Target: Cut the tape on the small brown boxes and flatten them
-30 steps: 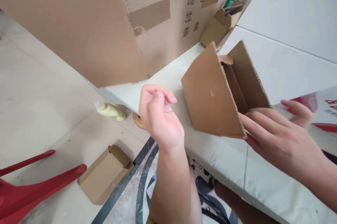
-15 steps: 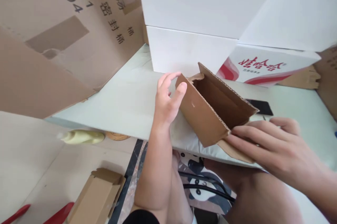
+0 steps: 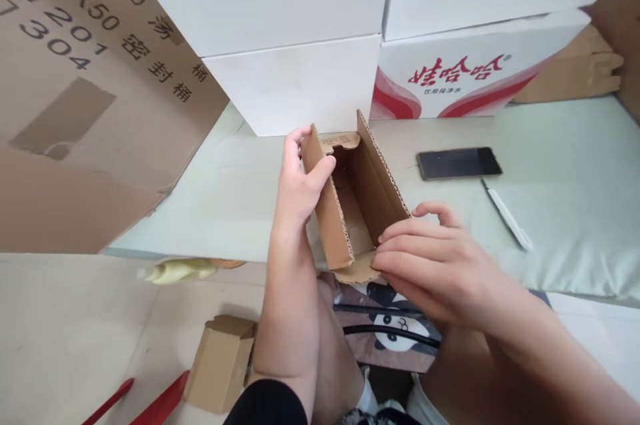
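Observation:
A small brown cardboard box (image 3: 333,228) sits at the near edge of the green-covered surface, its top open and its inside bare. My left hand (image 3: 303,178) is closed on the far part of its left wall, thumb over the edge and fingers outside. At the near right corner, my right hand (image 3: 430,258) has its fingers pressed together on the near end flap (image 3: 356,272). That flap is folded outward, and the thumb is hidden. A far end flap (image 3: 343,142) is bent in between the side walls.
Big white boxes (image 3: 295,88) and a lettered brown carton (image 3: 125,112) stand behind and left. Right of my hands lie a phone (image 3: 459,163) and a white utility knife (image 3: 507,217). On the floor are another small carton (image 3: 217,365), a yellow-green bottle (image 3: 183,270) and red objects (image 3: 163,402).
The box has turned so its opening faces me more. My left hand has closed on its left wall. My right hand has shifted left with the box's near end, and the view has moved right.

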Tool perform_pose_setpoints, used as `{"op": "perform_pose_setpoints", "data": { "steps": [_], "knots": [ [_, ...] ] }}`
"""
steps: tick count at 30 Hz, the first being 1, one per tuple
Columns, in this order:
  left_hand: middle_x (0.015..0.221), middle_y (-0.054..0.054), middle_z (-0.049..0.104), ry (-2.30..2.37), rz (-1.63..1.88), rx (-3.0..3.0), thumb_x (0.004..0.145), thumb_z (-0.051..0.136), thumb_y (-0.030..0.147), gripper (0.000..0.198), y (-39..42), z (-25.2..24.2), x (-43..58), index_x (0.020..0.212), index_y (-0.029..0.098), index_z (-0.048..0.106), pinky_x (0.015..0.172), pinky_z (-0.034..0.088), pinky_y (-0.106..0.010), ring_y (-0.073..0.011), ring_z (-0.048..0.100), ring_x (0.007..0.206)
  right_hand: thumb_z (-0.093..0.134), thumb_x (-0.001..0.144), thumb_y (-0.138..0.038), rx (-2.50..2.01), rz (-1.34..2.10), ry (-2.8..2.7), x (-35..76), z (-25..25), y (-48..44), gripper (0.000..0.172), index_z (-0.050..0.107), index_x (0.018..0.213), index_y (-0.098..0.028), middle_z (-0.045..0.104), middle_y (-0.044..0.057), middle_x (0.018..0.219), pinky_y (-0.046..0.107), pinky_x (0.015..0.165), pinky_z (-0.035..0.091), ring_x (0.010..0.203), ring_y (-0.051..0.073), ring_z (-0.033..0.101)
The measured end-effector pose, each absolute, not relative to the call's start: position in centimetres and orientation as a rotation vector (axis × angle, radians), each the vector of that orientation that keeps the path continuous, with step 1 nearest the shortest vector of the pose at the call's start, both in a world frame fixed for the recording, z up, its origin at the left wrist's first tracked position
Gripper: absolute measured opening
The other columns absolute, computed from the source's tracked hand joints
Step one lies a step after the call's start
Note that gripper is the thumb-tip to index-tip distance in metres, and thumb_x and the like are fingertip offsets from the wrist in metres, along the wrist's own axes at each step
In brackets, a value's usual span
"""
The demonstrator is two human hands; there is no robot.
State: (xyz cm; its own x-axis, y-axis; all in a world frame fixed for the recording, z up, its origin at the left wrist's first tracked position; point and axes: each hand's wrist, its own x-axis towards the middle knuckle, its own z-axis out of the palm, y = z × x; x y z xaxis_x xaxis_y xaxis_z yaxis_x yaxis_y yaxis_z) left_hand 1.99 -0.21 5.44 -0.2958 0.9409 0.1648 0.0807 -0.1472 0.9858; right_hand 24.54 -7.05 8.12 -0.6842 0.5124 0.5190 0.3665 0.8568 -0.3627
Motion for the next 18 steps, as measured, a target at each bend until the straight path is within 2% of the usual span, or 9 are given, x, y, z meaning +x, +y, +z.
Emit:
{"op": "perform_pose_setpoints", "data": {
  "steps": [7, 13, 18],
  "knots": [
    [0.134, -0.008, 0.062, 1.294, 1.571, 1.137, 0.077, 0.075, 0.035, 0.046, 0.7, 5.0, 3.8, 0.118, 0.029, 0.055, 0.098, 0.054, -0.038, -0.0286, 0.065, 0.12, 0.064, 0.094, -0.018, -0.7, 0.146, -2.16, 25.8, 4.7, -7.0, 0.007, 0.062, 0.095, -0.024, 0.077, -0.002, 0.079, 0.039, 0.086, 0.041, 0.081, 0.018, 0.065],
    [0.131, -0.006, 0.063, 1.297, 1.661, 1.051, 0.076, 0.07, 0.035, 0.043, 0.9, 4.2, 3.7, 0.117, 0.031, 0.056, 0.101, 0.054, -0.039, -0.027, 0.065, 0.119, 0.07, 0.088, -0.018, -0.824, -0.006, -1.955, 24.8, 2.5, -6.6, 0.026, 0.062, 0.111, -0.027, 0.073, -0.004, 0.069, 0.039, 0.077, 0.041, 0.075, 0.021, 0.062],
    [0.123, -0.005, 0.066, 1.326, 1.689, 0.96, 0.069, 0.073, 0.035, 0.045, 0.4, 4.3, 2.9, 0.111, 0.032, 0.058, 0.092, 0.056, -0.037, -0.0264, 0.066, 0.111, 0.071, 0.087, -0.021, -0.849, 0.001, -1.973, 24.6, 2.1, -6.4, 0.042, 0.06, 0.127, -0.028, 0.073, -0.003, 0.071, 0.04, 0.078, 0.042, 0.076, 0.023, 0.063]
  ]
}}
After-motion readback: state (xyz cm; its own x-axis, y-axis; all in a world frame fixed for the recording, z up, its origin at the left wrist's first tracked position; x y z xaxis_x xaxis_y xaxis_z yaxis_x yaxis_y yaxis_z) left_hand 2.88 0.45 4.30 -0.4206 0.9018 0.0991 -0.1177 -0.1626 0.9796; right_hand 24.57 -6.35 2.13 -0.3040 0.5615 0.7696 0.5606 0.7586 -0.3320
